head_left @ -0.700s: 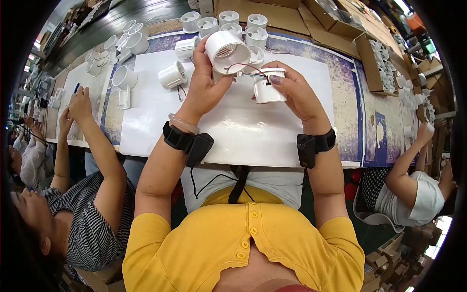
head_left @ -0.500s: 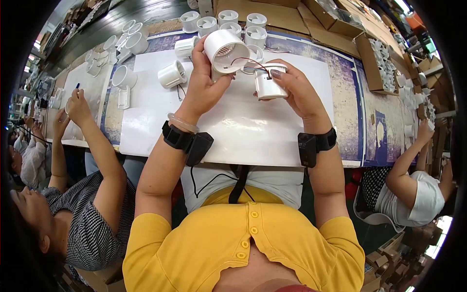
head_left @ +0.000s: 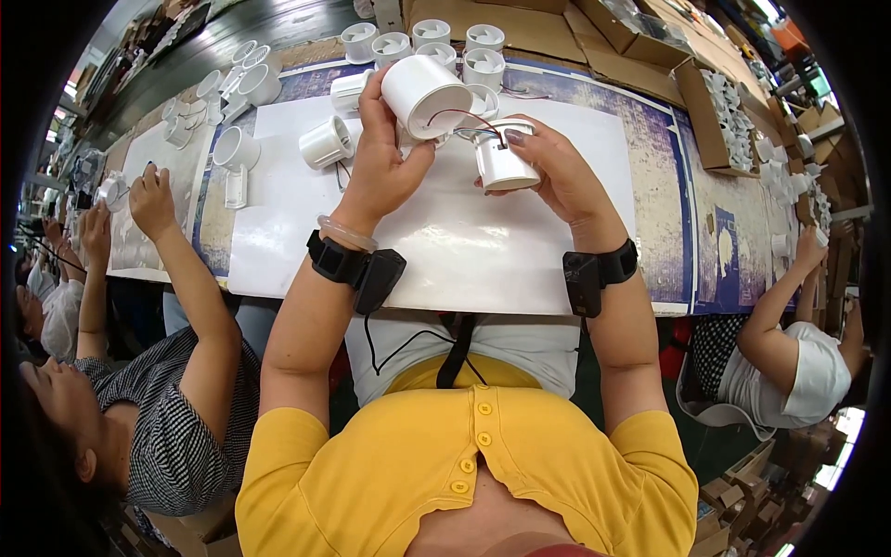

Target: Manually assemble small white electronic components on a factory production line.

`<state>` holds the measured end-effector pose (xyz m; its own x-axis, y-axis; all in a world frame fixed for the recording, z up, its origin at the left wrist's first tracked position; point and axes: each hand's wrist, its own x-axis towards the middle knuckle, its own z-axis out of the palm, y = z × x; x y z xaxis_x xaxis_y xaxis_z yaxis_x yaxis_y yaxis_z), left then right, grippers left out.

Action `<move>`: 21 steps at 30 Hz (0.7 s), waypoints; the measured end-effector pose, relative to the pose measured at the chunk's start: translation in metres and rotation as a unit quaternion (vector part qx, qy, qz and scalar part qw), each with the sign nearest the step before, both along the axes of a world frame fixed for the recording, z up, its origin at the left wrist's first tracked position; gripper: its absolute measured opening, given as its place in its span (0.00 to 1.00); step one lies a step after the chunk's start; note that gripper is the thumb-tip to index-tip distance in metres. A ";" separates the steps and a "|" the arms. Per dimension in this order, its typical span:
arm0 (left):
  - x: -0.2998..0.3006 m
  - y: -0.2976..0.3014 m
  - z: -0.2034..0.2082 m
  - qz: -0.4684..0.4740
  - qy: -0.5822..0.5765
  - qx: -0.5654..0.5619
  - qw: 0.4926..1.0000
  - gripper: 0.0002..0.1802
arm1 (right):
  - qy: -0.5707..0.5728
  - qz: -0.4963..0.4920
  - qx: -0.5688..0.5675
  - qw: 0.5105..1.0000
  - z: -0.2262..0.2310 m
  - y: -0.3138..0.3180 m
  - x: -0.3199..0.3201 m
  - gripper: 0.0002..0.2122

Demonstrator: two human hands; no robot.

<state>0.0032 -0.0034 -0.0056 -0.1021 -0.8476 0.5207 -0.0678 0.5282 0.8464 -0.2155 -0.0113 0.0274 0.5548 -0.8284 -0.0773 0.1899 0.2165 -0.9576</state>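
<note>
My left hand [head_left: 388, 181] is closed around a large white plastic cylinder housing [head_left: 419, 91], whose open end tilts toward my right hand. Fingers and thumb of my right hand [head_left: 564, 176] grip a smaller white cylindrical fan unit [head_left: 507, 167], held just right of the housing and a little lower. Thin red and dark wires [head_left: 469, 112] run from a slot in this unit toward the housing's opening. Both parts are held above the white sheet [head_left: 464, 241]. My right fingers behind the unit are partly hidden.
Several white fan units [head_left: 432, 34] stand beyond my hands. A white cylinder [head_left: 325, 143] with wires lies left of my left hand. At the right, a cardboard box [head_left: 691, 111] holds small white parts. Co-workers' arms [head_left: 190, 251] reach over the table at both sides.
My right hand has brought the smaller unit left, closer to the housing. The housing has turned and shifted slightly left. At the left, a co-worker's hands have moved apart, with a white part now showing.
</note>
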 end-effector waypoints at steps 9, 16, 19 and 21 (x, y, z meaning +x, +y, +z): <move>0.003 0.000 0.001 0.021 -0.014 -0.017 1.000 0.45 | 0.052 -0.015 0.003 0.999 0.001 0.000 -0.001 0.23; 0.002 0.003 0.005 0.061 -0.086 -0.063 0.992 0.44 | 0.101 -0.001 0.015 0.995 0.004 0.000 0.001 0.22; 0.000 0.004 0.005 0.054 -0.111 -0.069 0.990 0.44 | 0.145 0.002 0.017 0.989 0.008 0.002 0.008 0.22; -0.001 0.004 0.003 0.036 -0.108 -0.058 0.992 0.43 | 0.171 -0.004 -0.003 0.985 0.009 0.002 0.010 0.21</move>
